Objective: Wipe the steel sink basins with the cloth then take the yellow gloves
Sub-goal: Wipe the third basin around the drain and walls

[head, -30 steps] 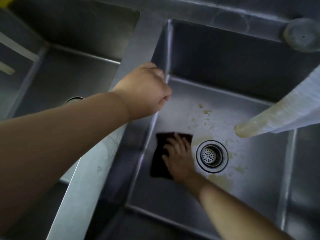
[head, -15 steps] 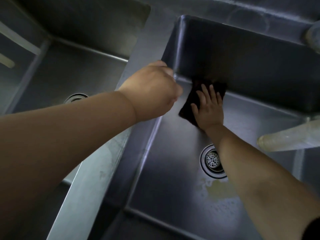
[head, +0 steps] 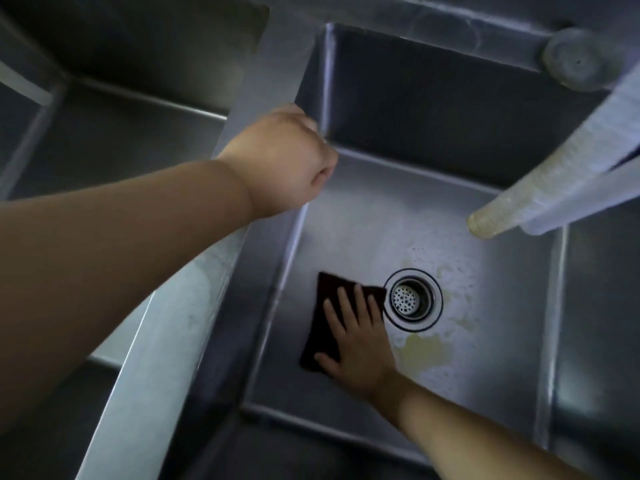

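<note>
We see a round drain strainer set in a steel floor, its perforated cup ringed by bright metal. Yellowish residue lies just beside the strainer on its near side, with pale suds on its right. A stained spout hangs above and to the right of the strainer, and a blurred round knob sits farther beyond.

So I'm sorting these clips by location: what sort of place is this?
Probably a commercial kitchen or scullery wash station: two deep steel basins side by side, a strainer drain, and a tap spout overhead.
</note>
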Demonstrator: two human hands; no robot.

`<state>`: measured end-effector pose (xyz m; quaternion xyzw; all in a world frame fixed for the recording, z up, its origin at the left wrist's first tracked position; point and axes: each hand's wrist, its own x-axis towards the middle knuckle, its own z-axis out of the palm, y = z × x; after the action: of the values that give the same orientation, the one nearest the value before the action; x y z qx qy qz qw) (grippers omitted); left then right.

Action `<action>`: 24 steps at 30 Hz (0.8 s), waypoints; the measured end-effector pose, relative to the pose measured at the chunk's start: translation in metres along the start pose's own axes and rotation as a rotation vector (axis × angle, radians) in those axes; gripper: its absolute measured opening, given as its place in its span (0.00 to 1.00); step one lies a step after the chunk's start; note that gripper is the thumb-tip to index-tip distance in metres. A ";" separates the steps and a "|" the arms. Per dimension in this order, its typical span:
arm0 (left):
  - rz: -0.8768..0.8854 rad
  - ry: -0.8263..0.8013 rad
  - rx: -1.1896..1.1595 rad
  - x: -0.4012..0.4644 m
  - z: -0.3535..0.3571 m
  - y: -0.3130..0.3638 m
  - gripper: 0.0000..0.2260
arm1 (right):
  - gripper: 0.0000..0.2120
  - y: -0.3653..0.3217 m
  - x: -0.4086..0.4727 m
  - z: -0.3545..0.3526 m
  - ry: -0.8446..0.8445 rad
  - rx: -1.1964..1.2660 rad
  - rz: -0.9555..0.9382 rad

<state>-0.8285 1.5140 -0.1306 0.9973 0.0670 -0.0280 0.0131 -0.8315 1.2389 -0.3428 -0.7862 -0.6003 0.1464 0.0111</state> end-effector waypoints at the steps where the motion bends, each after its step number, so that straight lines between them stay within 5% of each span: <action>1: -0.005 -0.007 0.011 0.000 0.000 0.000 0.12 | 0.43 -0.005 -0.017 0.005 -0.021 0.000 -0.047; 11: 0.012 -0.101 0.148 -0.005 -0.007 0.011 0.10 | 0.43 -0.013 -0.045 0.016 -0.070 0.006 -0.195; 17: 0.062 -0.384 0.469 0.000 -0.004 0.034 0.09 | 0.41 0.009 0.064 -0.013 0.013 0.021 0.065; 24: -0.339 -0.683 0.187 0.001 0.061 0.081 0.16 | 0.37 0.061 0.191 -0.048 0.115 -0.011 0.171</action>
<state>-0.8204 1.4322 -0.1899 0.9022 0.2197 -0.3662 -0.0609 -0.7176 1.4108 -0.3505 -0.8416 -0.5303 0.0981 0.0286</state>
